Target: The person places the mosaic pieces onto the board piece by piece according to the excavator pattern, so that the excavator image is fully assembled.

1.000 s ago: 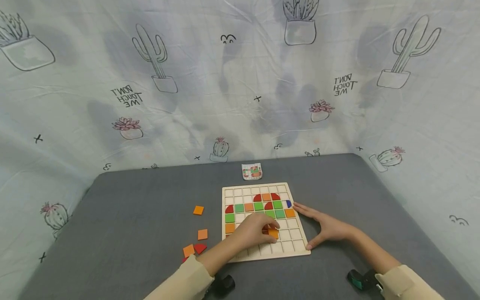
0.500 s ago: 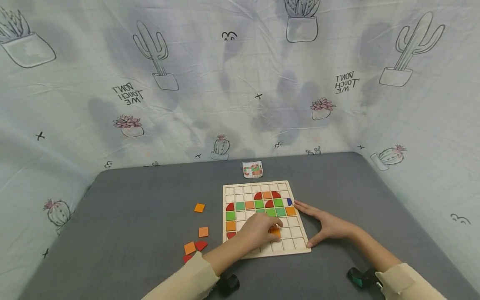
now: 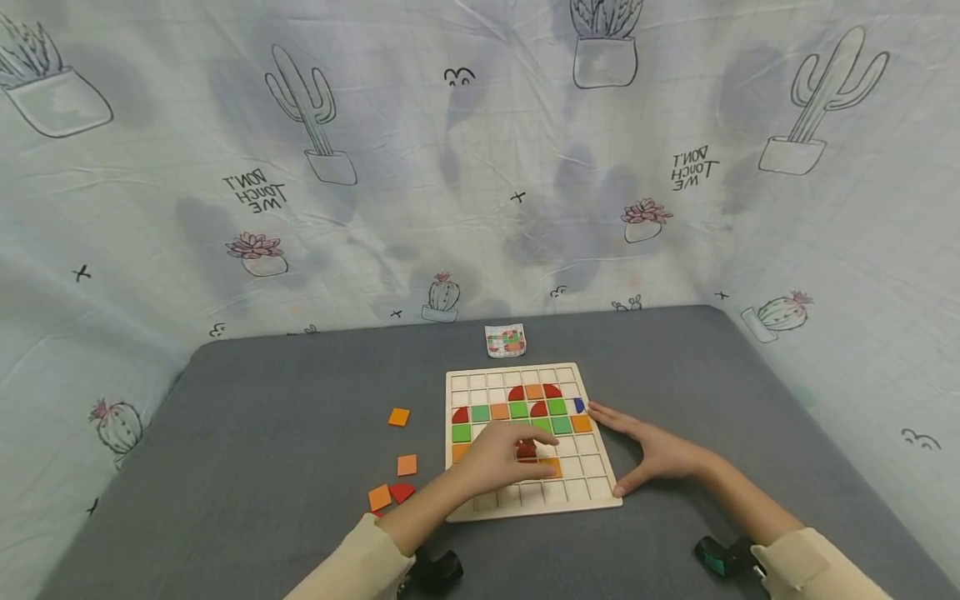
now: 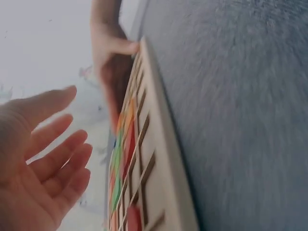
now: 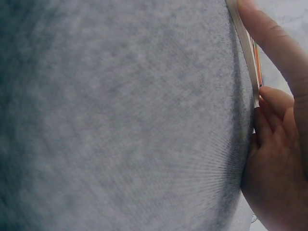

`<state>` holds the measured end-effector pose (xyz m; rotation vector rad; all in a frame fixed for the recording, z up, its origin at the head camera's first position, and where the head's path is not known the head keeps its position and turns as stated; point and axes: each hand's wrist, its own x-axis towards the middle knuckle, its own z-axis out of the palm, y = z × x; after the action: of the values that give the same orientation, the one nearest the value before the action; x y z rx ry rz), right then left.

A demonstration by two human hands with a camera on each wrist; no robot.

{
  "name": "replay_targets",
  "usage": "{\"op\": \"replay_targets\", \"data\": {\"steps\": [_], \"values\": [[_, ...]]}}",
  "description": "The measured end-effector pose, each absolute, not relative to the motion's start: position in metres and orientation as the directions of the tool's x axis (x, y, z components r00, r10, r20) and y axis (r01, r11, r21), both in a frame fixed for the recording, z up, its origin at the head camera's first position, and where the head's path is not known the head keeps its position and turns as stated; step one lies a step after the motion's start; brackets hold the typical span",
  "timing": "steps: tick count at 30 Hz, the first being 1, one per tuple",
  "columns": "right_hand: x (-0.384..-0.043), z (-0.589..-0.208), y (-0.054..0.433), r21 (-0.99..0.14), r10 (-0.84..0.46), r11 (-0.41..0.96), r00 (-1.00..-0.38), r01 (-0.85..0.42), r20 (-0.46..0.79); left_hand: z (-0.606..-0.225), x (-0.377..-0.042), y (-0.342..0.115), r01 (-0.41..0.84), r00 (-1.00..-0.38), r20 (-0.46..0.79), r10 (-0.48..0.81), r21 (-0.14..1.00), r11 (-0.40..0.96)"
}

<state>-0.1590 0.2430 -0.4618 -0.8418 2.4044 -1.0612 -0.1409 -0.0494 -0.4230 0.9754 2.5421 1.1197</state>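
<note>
My left hand (image 3: 491, 460) hovers over the gridded wooden board (image 3: 589, 468), thumb and fingers spread apart with nothing between them. Below its fingertips an orange square tile (image 3: 552, 467) lies in the grid, beside dark red pieces (image 3: 527, 451) partly hidden by the hand. In the left wrist view the same hand (image 4: 45, 159) is apart from the board. At the board's right side my right hand (image 3: 663, 458) rests with fingertips on the upper edge and thumb at the near corner. Green tiles (image 3: 557, 406) and a blue piece (image 3: 578, 406) sit in the upper rows.
Left of the board, loose orange tiles (image 3: 407, 465) and red pieces (image 3: 402, 492) lie on the grey tabletop (image 3: 285, 467). A small printed pattern card (image 3: 506, 341) lies behind the board. A patterned curtain (image 3: 390, 167) surrounds the table.
My left fingers have let go of the orange tile, spread apart and drawn back slightly to the left. The tile stays on the board; my right hand holds its place.
</note>
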Motion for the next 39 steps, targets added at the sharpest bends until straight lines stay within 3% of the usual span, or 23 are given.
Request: {"op": "replay_targets", "data": {"steps": [6,15,25,39], "values": [[-0.159,-0.461,0.243,-0.769,-0.644,0.542,-0.756,-0.339,-0.12,-0.415,-0.142,-0.086,0.372,-0.781,0.016,0.624,0.815,0.445],[-0.158,-0.461,0.241,-0.773,-0.632,0.55,-0.762,-0.317,-0.137,-0.42,-0.15,-0.156,0.272,-0.848,-0.036,0.529,0.827,0.492],[-0.157,-0.458,0.24,-0.764,-0.632,0.557,-0.763,-0.325,-0.137,-0.432,-0.167,-0.213,0.303,-0.918,0.058,0.391,0.739,0.602],[-0.157,-0.459,0.241,-0.782,-0.638,0.534,-0.76,-0.321,-0.124,-0.448,-0.177,-0.218,0.337,-0.935,0.123,0.332,0.596,0.728]]}}
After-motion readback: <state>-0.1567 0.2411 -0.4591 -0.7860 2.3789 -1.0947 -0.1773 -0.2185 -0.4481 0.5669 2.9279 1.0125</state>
